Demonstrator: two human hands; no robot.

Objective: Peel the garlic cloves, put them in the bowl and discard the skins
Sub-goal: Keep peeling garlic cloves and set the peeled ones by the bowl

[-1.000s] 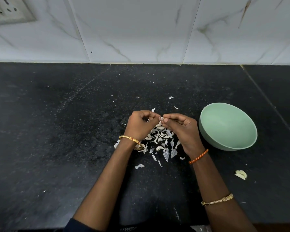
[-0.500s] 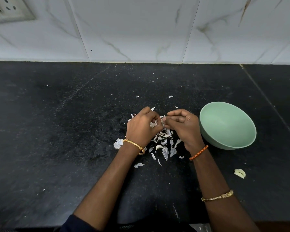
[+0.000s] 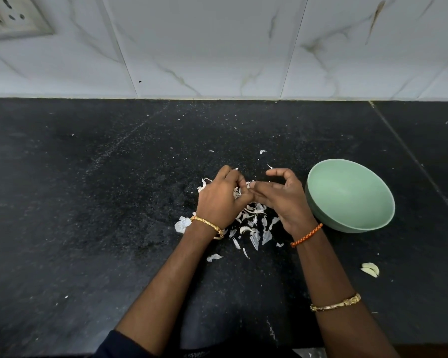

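My left hand (image 3: pixel 221 200) and my right hand (image 3: pixel 282 200) meet fingertip to fingertip low over the black counter. Between them they pinch a small garlic clove (image 3: pixel 249 184), mostly hidden by the fingers. My right index finger arches up above it. Under and around both hands lies a scatter of white garlic skins (image 3: pixel 255 223). A pale green bowl (image 3: pixel 347 200) stands right beside my right hand; its visible inside shows nothing. Two peeled cloves (image 3: pixel 371 269) lie on the counter in front of the bowl.
The black stone counter (image 3: pixel 101 202) runs back to a white tiled wall (image 3: pixel 217 47) with a socket plate (image 3: pixel 8 19) at the upper left. A few stray skin flakes (image 3: pixel 262 151) lie behind the hands. A seam in the counter runs diagonally right of the bowl.
Both hands have sunk lower onto the skin pile. My right index finger has lifted away from the clove into an arch. The bowl and the two cloves have stayed put.
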